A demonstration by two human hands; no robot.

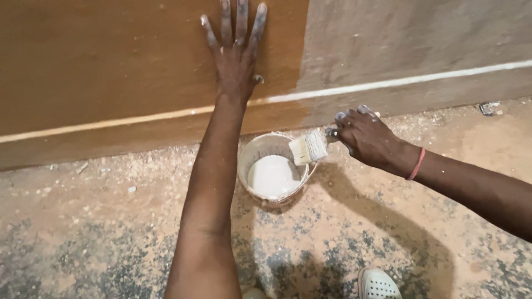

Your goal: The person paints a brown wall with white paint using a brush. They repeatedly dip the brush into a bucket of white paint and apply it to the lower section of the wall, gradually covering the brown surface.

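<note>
Left hand [235, 55]: fingers spread, palm flat on the brown wall [111, 66], above the bucket [271, 169].
Bucket: on the floor at the wall's foot, holding white paint.
Brush [310, 147]: bristles over the bucket's right rim.
Right hand [366, 135]: clenched around the brush handle, just right of the bucket.

My left hand [235, 52] lies flat, fingers spread, against the brown wall [111, 66]. My right hand [366, 138] grips a paintbrush [310, 147], its pale bristles over the rim of the bucket [249, 152] of white paint on the dusty floor [111, 221].
</note>
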